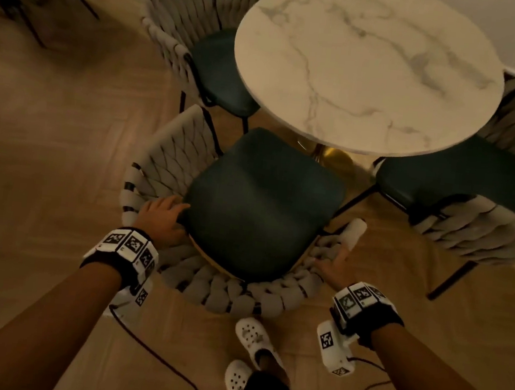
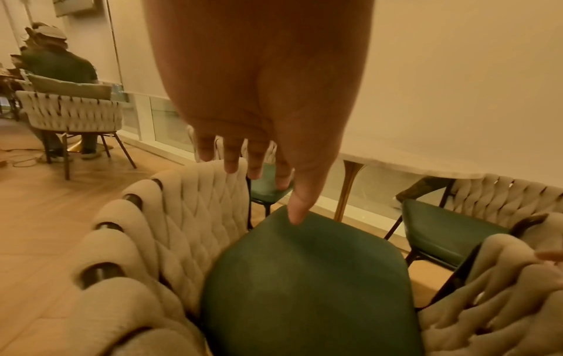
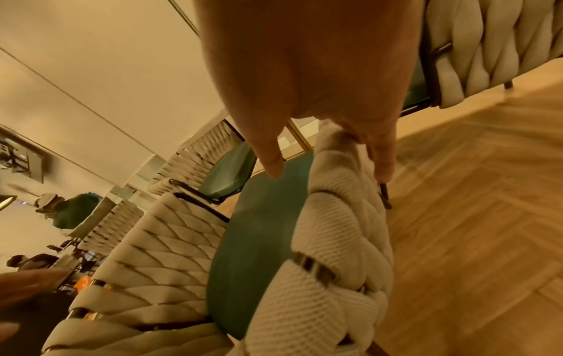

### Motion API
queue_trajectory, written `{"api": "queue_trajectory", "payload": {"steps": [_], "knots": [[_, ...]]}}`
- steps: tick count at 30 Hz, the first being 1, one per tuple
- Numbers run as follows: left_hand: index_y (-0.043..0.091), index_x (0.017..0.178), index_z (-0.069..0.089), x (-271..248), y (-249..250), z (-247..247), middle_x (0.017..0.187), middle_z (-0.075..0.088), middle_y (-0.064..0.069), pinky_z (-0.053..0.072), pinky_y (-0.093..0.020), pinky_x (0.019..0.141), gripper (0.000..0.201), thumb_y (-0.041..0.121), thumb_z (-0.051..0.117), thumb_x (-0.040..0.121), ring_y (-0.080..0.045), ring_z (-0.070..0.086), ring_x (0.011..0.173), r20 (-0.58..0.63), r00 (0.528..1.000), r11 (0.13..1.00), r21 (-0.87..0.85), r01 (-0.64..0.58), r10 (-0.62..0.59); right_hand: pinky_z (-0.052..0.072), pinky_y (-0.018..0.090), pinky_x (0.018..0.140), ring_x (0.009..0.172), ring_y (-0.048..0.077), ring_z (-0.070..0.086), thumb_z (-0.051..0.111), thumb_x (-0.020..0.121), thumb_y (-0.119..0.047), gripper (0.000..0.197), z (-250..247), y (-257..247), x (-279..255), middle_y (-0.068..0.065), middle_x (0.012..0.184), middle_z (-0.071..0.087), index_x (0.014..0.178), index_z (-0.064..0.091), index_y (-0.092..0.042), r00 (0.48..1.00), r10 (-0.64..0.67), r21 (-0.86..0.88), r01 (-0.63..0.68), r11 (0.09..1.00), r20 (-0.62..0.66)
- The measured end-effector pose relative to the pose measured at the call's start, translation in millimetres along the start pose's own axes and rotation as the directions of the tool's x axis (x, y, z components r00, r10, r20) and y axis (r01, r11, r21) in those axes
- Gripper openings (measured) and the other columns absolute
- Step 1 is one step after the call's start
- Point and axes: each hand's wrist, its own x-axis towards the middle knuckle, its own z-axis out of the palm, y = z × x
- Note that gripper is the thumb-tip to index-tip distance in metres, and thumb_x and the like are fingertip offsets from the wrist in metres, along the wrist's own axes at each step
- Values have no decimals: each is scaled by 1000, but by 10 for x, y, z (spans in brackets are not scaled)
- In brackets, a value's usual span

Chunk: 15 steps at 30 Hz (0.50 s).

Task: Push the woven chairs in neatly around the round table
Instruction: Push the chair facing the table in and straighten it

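The round marble table [image 1: 368,63] stands ahead of me on a gold pedestal. The near woven chair [image 1: 262,201], with a beige braided back and dark green seat, sits pulled out, its seat front just under the table edge. My left hand [image 1: 161,216] hovers at the chair's left inner side. In the left wrist view the left hand [image 2: 274,144] has straight, spread fingers above the seat [image 2: 304,277]. My right hand [image 1: 332,268] lies on the chair's right arm. In the right wrist view the right hand [image 3: 304,84] straddles the braided rim [image 3: 335,216], thumb inside, fingers outside.
A second woven chair [image 1: 185,19] stands at the table's far left, a third [image 1: 487,200] at its right, close to the near chair's arm. My feet in white clogs [image 1: 253,340] are just behind the chair. Another person [image 2: 58,62] sits at a distant table.
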Motion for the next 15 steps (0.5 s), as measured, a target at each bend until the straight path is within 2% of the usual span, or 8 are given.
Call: {"api": "queue_trajectory", "payload": {"steps": [3, 6, 8, 10, 11, 12, 13, 15], "knots": [[28, 145, 23, 188, -191, -62, 158, 11, -12, 13, -51, 119, 63, 41, 53, 91, -35, 11, 144, 12, 1000, 999, 34, 23, -24, 29, 54, 107, 131, 48, 22, 63, 84, -24, 79, 312, -84, 43, 30, 149, 9, 144, 12, -19, 993, 38, -83, -47, 995, -111], [34, 144, 22, 407, -290, -142, 159, 5, -10, 14, -53, 119, 61, 38, 52, 91, -36, 7, 144, 10, 1000, 993, 119, 17, -19, 26, 58, 109, 135, 46, 12, 62, 85, -31, 72, 516, -186, 39, 29, 152, -2, 143, 22, -23, 945, 150, -117, -190, 975, -289], [36, 143, 24, 578, -388, -202, 159, 3, -9, 15, -56, 118, 58, 35, 52, 92, -37, 6, 144, -11, 999, 986, 165, 31, -30, 24, 60, 109, 134, 50, 14, 64, 83, -28, 73, 566, -174, 82, 32, 149, 5, 143, 23, -17, 965, 103, -221, -158, 962, -243], [37, 142, 24, 717, -508, -238, 159, -1, -10, 14, -57, 117, 57, 34, 52, 92, -38, 4, 144, 12, 1000, 977, 212, 26, -29, 38, 63, 97, 122, 56, 36, 71, 78, -31, 70, 575, -275, 51, 41, 137, 31, 135, 37, -10, 917, 108, -278, -226, 934, -383], [38, 143, 23, 762, -542, -245, 159, -3, -10, 14, -57, 117, 58, 36, 52, 92, -38, 4, 144, 18, 999, 971, 238, 24, -29, 46, 66, 85, 112, 58, 47, 67, 80, -36, 60, 575, -301, 9, 42, 127, 43, 128, 44, -7, 906, 122, -251, -238, 938, -405], [39, 143, 22, 839, -606, -268, 159, -5, -10, 15, -57, 117, 60, 39, 52, 91, -38, 3, 144, 29, 999, 963, 268, 7, -16, 47, 67, 83, 112, 56, 49, 56, 88, -36, 49, 590, -344, -40, 40, 127, 46, 125, 46, -6, 881, 134, -168, -233, 958, -454], [39, 143, 21, 904, -670, -292, 159, -7, -10, 15, -57, 117, 61, 41, 52, 90, -38, 3, 144, 39, 999, 956, 292, -8, -4, 43, 67, 90, 123, 54, 40, 51, 92, -31, 45, 658, -329, -9, 36, 138, 37, 130, 43, -9, 845, 133, -148, -242, 959, -517], [39, 143, 21, 1017, -803, -314, 159, -10, -10, 14, -57, 116, 60, 42, 51, 90, -39, 0, 144, 62, 998, 953, 304, -10, -10, 34, 66, 98, 135, 49, 16, 57, 87, -8, 53, 804, -367, -34, 28, 152, 11, 136, 38, -16, 860, 192, -193, -313, 930, -472]]}}
